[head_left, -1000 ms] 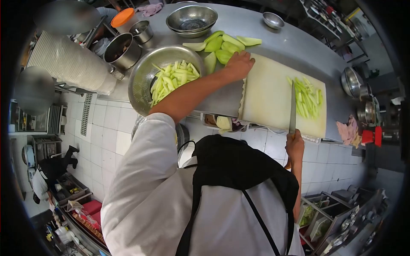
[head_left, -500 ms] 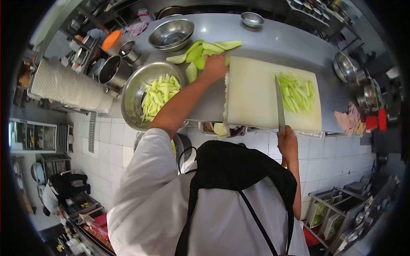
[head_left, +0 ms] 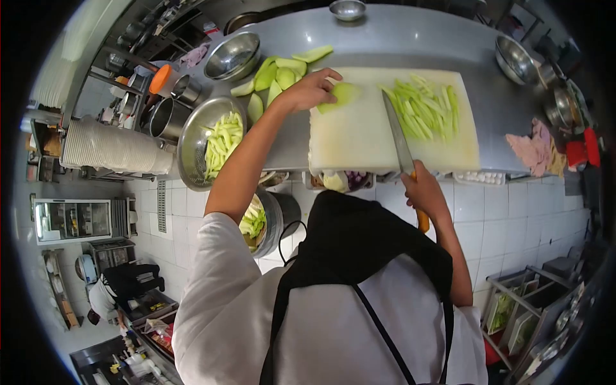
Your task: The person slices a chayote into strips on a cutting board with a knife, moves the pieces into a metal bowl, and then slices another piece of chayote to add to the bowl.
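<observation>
Board [head_left: 353, 141]: left hand [head_left: 311, 92] at its left edge, fingers gripping slice [head_left: 341, 96]; right hand [head_left: 423, 190] beyond front edge, fingers closed around knife [head_left: 398, 135]; gap between hands.

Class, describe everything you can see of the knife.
The knife has a long, grey, metal-looking blade and an orange handle, partly hidden by the right hand gripping it. It slants across the near edge of the cutting board, tip pointing forward, beside the green strips. Whether it touches the board is unclear.
</observation>
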A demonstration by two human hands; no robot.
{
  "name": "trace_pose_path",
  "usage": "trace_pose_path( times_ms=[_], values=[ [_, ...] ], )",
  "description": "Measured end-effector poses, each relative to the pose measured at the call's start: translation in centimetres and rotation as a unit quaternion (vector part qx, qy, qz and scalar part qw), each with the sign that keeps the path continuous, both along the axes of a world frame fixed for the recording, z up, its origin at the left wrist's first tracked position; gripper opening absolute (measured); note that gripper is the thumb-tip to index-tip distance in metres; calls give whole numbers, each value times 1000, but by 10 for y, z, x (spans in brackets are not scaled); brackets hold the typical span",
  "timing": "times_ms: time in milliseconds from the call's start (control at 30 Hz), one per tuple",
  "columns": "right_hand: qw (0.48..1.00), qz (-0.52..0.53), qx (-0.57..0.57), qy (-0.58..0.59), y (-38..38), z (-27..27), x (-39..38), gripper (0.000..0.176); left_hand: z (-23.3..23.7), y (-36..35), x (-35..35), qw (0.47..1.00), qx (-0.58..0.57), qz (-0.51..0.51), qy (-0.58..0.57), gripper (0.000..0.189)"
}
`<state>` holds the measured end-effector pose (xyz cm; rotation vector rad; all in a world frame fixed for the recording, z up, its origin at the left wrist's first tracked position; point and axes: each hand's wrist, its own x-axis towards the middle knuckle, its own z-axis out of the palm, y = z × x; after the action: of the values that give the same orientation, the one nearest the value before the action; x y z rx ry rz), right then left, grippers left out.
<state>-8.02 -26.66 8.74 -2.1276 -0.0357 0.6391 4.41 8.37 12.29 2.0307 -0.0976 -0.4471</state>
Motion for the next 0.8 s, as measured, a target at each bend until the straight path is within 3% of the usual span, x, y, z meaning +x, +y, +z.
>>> trace_pose_path(
  times_ms=[200,333,433,533,800],
  values=[
    [998,55,-37,18,-20,22,-3,29,-34,-55,13,960,166,-221,32,45],
    [990,79,-91,-72,-26,4,-10,24,-54,-62,23,981,138,-127,-39,37],
    [975,94,-166,-116,-26,2,-17,28,-58,-69,-9,920,236,-35,-310,34],
    [978,90,-168,-87,-26,1,-15,34,-74,-87,-47,886,238,42,-395,29],
    [977,78,-175,-94,-28,18,-18,28,-98,-114,-60,843,243,127,-463,23]
  ],
)
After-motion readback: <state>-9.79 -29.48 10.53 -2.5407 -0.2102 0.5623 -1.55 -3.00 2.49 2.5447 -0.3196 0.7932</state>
